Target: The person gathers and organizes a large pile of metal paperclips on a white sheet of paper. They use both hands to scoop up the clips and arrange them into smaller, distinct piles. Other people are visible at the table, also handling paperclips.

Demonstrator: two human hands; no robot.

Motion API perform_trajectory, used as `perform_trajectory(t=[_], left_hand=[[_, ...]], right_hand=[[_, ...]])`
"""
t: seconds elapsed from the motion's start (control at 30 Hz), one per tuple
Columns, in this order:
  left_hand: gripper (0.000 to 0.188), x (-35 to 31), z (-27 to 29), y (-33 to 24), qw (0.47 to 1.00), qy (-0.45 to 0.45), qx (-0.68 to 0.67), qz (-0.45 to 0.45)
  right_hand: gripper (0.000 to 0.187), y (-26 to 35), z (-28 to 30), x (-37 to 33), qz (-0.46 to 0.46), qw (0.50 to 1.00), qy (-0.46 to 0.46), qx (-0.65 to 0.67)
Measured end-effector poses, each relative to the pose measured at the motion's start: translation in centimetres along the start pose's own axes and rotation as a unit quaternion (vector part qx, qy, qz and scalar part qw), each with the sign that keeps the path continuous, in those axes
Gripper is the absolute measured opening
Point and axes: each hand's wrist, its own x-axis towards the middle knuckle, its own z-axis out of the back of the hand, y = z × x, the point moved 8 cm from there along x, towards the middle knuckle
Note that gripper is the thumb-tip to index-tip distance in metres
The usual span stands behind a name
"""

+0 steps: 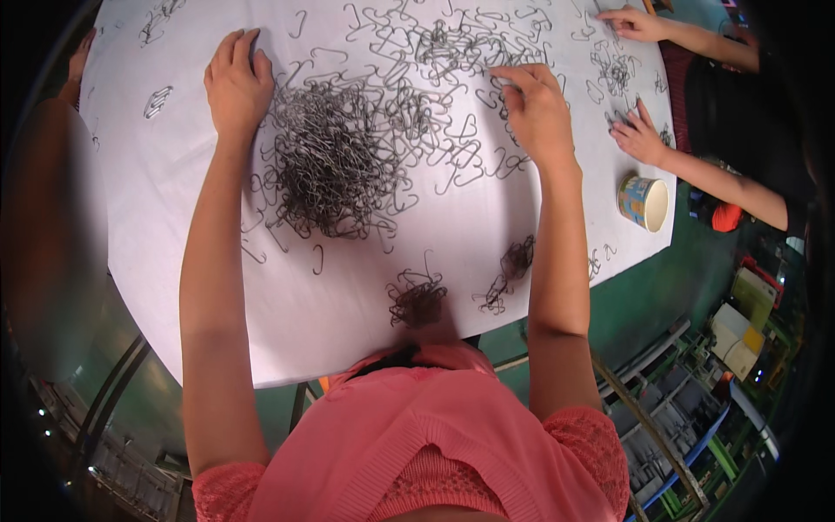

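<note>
My left hand (237, 85) rests on the white tabletop (470, 226), fingers stretched forward and slightly bent, with nothing seen in it. Right beside it rises a dense heap of dark metal wire hooks (326, 161), bent at their ends. Over the scattered hooks to the right is my right hand (537, 109). Its index finger reaches left among loose hooks (444, 43), the thumb stands apart, and no hook shows between them. The other fingers are partly hidden. Smaller clumps lie nearer me: one hook clump (417, 300) in front of my body, another clump (517, 258) beside my right forearm.
At the right edge a co-worker's hands (639, 135) lie by a small hook group (613, 74). A paper tub (644, 202) lies on its side nearby. A few hooks (158, 102) sit far left. Metal racks (670, 418) stand below right. Another person's arm blurs at the left edge.
</note>
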Motion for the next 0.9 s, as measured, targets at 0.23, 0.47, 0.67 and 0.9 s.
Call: perform_trajectory(t=[0.23, 0.47, 0.67, 0.9], left_hand=[[0.034, 0.0, 0.6, -0.6, 1.0, 0.021, -0.002, 0.019], [0.034, -0.1, 0.6, -0.5, 0.999, 0.034, -0.012, 0.036], [0.033, 0.1, 0.6, -0.8, 0.999, 0.028, -0.017, 0.025], [0.033, 0.1, 0.8, -0.7, 1.0, 0.018, -0.014, 0.019]], right_hand=[[0.03, 4.1, -4.2, 3.1, 0.171, 0.985, 0.029, 0.022], [0.016, -3.7, -1.3, 5.6, -0.004, 0.996, 0.004, 0.092], [0.021, -7.6, 3.2, 6.3, -0.076, 0.966, -0.05, 0.243], [0.019, -8.1, 4.8, 5.9, -0.061, 0.971, -0.097, 0.208]])
